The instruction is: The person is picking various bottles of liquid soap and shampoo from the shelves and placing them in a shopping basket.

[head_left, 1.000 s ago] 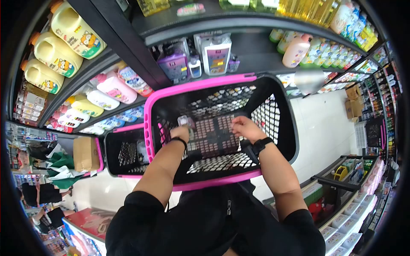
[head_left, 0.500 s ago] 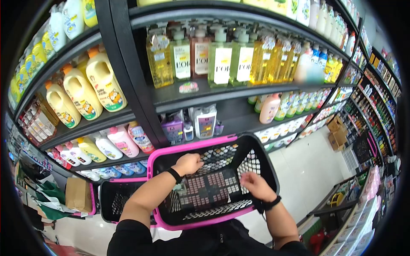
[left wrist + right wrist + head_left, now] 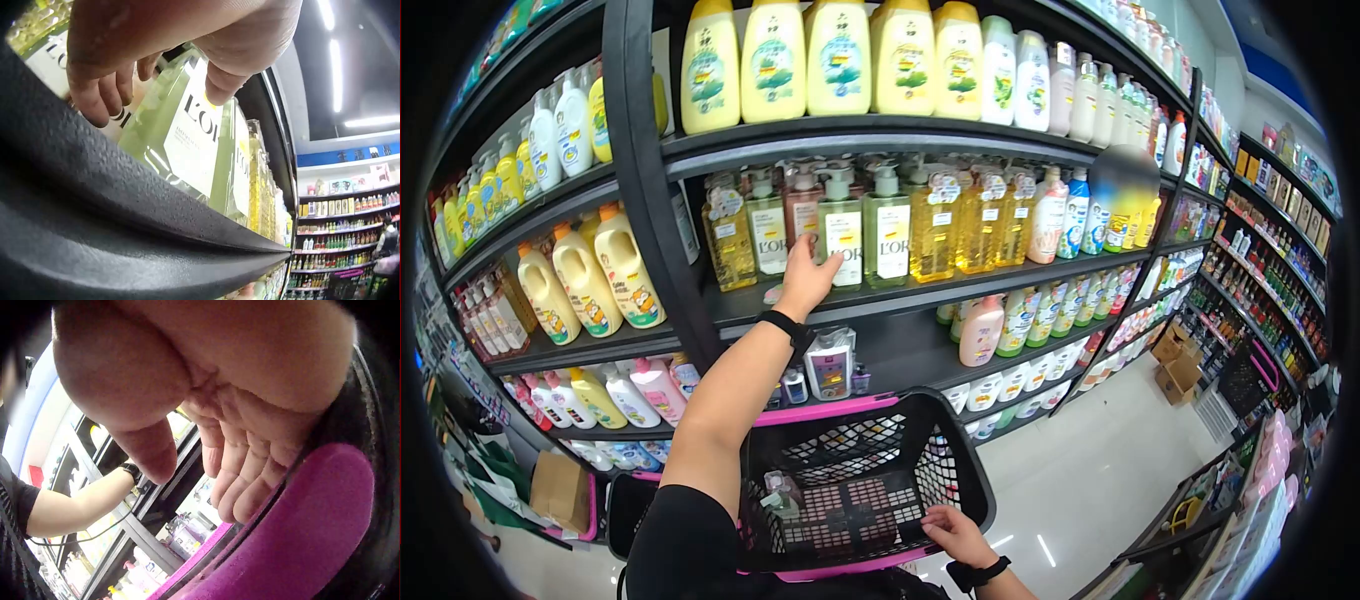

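My left hand (image 3: 805, 280) reaches up to the middle shelf, thumb and fingers spread in front of the pump bottles. In the left wrist view its thumb overlaps the label of a green pump bottle (image 3: 181, 134), with the other fingers by the bottle's left side. A second green pump bottle (image 3: 887, 235) stands just to the right, and a pinkish pump bottle (image 3: 803, 205) is partly hidden behind the fingers. Low down, my right hand (image 3: 958, 535) hangs loosely over the near right rim of a black shopping basket (image 3: 965, 460) with pink edging, holding nothing.
A small clear package (image 3: 780, 497) lies inside the basket. Yellow pump bottles (image 3: 977, 220) continue along the shelf to the right. Below, a pink bottle (image 3: 980, 330) and a white-and-purple package (image 3: 832, 362) stand on the lower shelf. A cardboard box (image 3: 560, 490) sits at left.
My left hand has risen from inside the basket to the pump bottles on the shelf. The right hand has moved from over the basket to its near right rim. The view has tilted up.
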Action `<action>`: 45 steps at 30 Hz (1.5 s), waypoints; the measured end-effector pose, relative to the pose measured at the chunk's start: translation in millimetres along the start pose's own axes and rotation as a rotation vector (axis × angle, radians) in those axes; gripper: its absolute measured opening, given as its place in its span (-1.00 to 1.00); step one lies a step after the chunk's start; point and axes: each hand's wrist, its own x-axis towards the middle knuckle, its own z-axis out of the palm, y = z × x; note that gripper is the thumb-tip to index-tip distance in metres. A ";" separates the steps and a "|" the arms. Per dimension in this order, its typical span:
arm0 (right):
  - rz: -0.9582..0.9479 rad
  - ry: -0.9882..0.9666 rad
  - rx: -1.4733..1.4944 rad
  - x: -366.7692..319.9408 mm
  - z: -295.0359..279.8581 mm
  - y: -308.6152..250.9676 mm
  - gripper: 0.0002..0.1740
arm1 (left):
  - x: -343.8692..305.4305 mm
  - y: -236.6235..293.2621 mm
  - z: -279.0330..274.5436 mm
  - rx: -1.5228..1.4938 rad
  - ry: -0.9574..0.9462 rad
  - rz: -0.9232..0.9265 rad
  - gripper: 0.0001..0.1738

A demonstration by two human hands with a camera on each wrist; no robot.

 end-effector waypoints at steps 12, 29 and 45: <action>0.035 -0.163 0.041 14.7 -13.3 10.5 -0.61 | -20.5 1.0 -18.9 -0.406 -0.263 -0.251 -0.35; -0.475 -0.270 -0.053 106.1 98.9 -200.2 -0.07 | -322.3 53.5 -133.2 -0.637 -0.533 -0.500 -0.28; -0.286 -0.536 -0.453 122.4 149.3 -101.4 -0.23 | -312.7 24.9 -202.8 -0.141 -0.657 -0.219 -0.37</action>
